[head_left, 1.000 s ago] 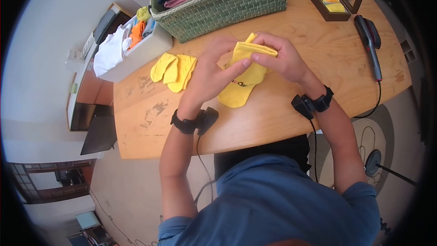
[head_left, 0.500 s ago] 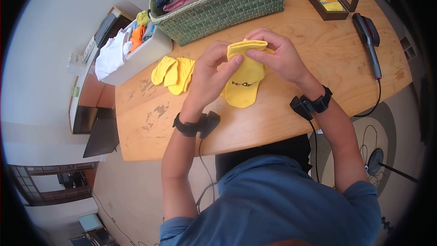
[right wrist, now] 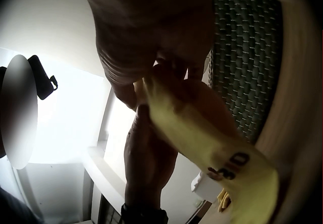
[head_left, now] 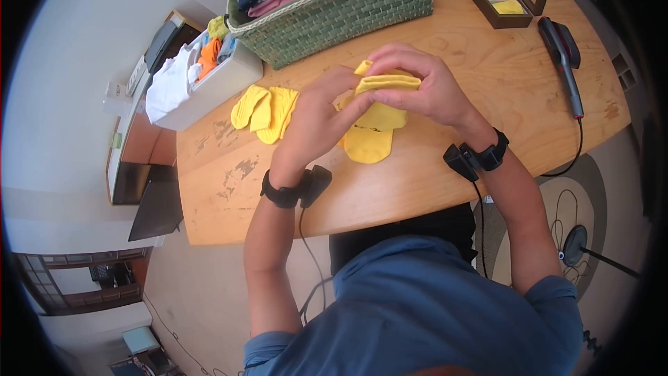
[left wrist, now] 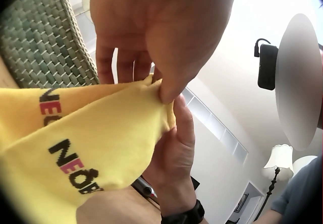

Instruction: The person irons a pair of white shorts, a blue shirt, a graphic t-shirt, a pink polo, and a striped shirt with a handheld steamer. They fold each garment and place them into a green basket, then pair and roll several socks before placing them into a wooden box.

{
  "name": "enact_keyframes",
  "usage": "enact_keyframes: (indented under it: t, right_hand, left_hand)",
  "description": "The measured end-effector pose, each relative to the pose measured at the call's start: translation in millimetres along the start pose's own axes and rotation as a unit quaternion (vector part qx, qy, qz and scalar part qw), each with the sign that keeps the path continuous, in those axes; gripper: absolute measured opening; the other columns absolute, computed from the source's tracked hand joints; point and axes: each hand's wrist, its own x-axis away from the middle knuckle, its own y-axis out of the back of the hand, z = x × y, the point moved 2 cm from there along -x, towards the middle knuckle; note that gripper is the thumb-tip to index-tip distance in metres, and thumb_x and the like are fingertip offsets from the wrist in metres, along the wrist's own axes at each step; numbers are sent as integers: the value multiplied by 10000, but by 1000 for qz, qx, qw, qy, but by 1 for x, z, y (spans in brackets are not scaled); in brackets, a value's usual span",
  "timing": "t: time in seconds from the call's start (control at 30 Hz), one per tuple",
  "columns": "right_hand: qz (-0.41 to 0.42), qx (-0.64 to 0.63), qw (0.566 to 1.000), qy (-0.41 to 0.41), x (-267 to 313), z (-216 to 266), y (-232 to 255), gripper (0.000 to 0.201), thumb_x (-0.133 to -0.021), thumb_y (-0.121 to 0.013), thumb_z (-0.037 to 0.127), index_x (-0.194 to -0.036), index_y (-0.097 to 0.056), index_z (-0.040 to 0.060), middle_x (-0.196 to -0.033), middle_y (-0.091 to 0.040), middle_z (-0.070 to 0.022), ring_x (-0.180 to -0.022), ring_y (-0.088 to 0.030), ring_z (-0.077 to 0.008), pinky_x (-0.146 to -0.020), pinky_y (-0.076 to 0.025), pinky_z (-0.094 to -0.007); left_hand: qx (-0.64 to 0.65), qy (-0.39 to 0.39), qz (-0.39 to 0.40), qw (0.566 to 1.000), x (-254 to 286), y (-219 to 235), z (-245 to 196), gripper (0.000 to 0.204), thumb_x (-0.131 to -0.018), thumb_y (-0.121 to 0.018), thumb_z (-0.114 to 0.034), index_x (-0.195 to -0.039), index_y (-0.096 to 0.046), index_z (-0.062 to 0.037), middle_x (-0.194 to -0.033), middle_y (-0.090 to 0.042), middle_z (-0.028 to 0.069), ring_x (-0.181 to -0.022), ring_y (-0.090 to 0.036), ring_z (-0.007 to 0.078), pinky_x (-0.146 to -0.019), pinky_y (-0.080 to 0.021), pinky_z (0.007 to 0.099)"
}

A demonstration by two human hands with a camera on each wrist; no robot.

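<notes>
A pair of yellow socks point(head_left: 369, 146) with dark and red lettering hangs from both hands over the table, cuff end up. My left hand point(head_left: 314, 111) pinches the left side of the cuff; in the left wrist view its thumb lies against the sock point(left wrist: 111, 143), and two lettered layers show. The right hand point(head_left: 435, 90) grips the other side of the cuff, fingers behind and thumb in front. In the right wrist view, the sock point(right wrist: 202, 138) slants down from the dark, shadowed hands. Left of the hands, more folded yellow socks point(head_left: 264, 113) lie on the table.
A green woven basket point(head_left: 341, 24) of clothes stands at the back. Beside it is a white bin point(head_left: 223, 87) with clothes. At the back right are a brown box point(head_left: 511, 21) with rolled items and a corded styling brush point(head_left: 562, 63) on the wooden table point(head_left: 487, 132).
The cuff, upright half a second ago, now tips toward the person and covers most of the lettering. The right fingers have spread over it. The folded socks on the table have not moved.
</notes>
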Motion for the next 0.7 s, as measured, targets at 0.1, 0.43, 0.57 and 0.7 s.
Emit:
enact_keyframes:
  t: [0.1,0.43,0.57,0.7]
  right_hand:
    - [-18,-73,997,-21,1,-5,3,231,-894,-714,96,-1110,-680,21,-1189,-608,-70,-1088,-588,-149,-946,-476,-288]
    - [-81,-47,994,58,2,7,6,175,-921,-698,92,-1077,-681,13,-1149,-632,-55,-1065,-589,-123,-915,-475,-263]
    - [-87,-81,992,36,5,5,9,174,-919,-693,53,-1083,-658,8,-1148,-640,-48,-1031,-601,-106,-890,-491,-240]
    - [-114,-156,980,44,2,9,0,245,-930,-675,42,-1166,-614,18,-1161,-638,-55,-1045,-605,-101,-900,-504,-247]
  left_hand:
    - [-6,1,-67,998,-2,4,-10,192,-875,-736,-117,-1022,-696,0,-921,-685,117,-826,-668,234,-749,-518,324]
    - [-17,-59,-173,983,-2,-1,-26,182,-860,-746,-74,-1016,-704,10,-940,-714,117,-850,-684,205,-765,-528,304]
    - [118,18,-159,980,-2,-6,-24,249,-883,-731,-80,-1101,-663,20,-1004,-703,99,-913,-670,163,-813,-521,290]
    - [236,75,-109,963,-9,-8,-28,294,-909,-709,-81,-1167,-619,25,-1078,-683,84,-982,-647,135,-857,-515,280]
